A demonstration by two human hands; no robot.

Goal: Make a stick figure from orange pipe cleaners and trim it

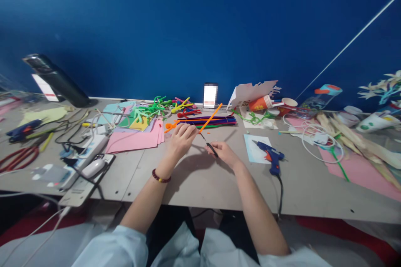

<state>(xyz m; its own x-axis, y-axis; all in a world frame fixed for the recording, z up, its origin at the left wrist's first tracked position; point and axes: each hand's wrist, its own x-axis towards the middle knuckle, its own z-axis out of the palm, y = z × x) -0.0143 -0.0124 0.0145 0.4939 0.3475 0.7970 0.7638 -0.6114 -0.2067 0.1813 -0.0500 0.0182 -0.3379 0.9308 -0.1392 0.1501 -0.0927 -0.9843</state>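
Over the middle of the table, my left hand is closed, its fingers pinching an orange pipe cleaner that slants up to the right. A beaded bracelet circles that wrist. My right hand grips black-handled scissors. Their blades point up and left, meeting the pipe cleaner near my left fingertips; whether they touch it I cannot tell. Just behind my hands lies a bundle of purple, blue and other pipe cleaners. A small orange twisted piece rests beside my left hand.
A blue glue gun lies on light-blue paper at right, its cord over the front edge. Pink paper and green pipe-cleaner shapes are left. A phone stands at the wall. A power strip and dark bottle occupy the left side.
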